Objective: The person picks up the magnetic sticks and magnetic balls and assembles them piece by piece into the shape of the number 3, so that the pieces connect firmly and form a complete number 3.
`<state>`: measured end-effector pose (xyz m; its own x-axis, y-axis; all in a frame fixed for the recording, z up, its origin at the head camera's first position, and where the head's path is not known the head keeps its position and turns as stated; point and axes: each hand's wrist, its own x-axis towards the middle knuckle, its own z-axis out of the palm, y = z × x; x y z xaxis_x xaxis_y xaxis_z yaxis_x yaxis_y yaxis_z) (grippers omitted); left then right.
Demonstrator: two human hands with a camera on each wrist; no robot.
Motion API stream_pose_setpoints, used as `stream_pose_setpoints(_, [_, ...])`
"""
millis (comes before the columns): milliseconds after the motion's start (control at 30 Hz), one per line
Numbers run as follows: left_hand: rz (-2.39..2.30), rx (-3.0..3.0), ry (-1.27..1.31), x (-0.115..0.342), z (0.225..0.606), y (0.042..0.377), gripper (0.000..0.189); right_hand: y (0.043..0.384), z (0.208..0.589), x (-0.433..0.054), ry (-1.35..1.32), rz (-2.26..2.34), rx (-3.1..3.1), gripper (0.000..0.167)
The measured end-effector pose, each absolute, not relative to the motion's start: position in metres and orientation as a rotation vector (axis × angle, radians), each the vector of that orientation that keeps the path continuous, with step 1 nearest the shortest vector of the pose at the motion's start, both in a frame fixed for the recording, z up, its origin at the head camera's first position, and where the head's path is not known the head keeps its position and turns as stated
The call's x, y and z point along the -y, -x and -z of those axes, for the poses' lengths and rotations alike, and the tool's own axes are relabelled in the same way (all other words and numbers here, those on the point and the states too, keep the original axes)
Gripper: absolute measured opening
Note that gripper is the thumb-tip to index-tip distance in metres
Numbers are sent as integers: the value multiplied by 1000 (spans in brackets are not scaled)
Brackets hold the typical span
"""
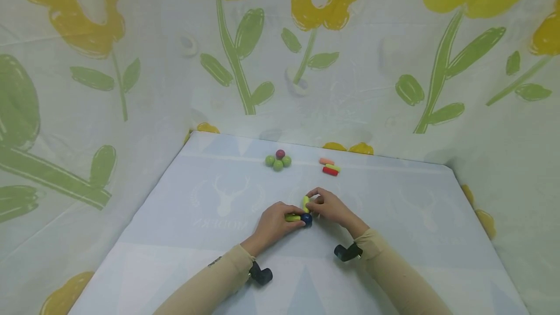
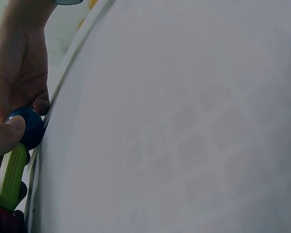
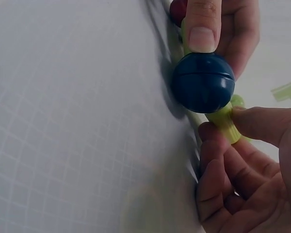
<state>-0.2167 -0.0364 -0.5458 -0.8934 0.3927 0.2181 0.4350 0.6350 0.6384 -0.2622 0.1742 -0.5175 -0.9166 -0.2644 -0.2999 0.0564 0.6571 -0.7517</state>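
A dark blue ball (image 1: pixel 307 219) sits at the end of a green rod (image 2: pixel 10 177), both gripped by my left hand (image 1: pixel 274 220), whose thumb presses on the ball. At the rod's other end a dark red ball (image 2: pixel 4 219) is partly hidden by the fingers. My right hand (image 1: pixel 331 205) pinches a second, yellow-green rod (image 3: pixel 224 124) between thumb and fingers. One end of that rod meets the blue ball (image 3: pixel 203 82); whether it is joined or only touching, I cannot tell.
Farther back on the table (image 1: pixel 210 256) lie several green balls (image 1: pixel 277 165) with a dark pink ball (image 1: pixel 280 154). Right of them are an orange rod (image 1: pixel 326 161), a yellow-green rod (image 1: pixel 333 167) and a red rod (image 1: pixel 330 171). Flowered cloth (image 1: pixel 363 72) surrounds the table.
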Motion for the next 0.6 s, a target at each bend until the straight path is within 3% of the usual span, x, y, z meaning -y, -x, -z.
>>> stream_pose_setpoints(600, [1104, 2789, 697, 36, 546, 216, 29, 262, 518, -177, 191, 1188, -2487, 31])
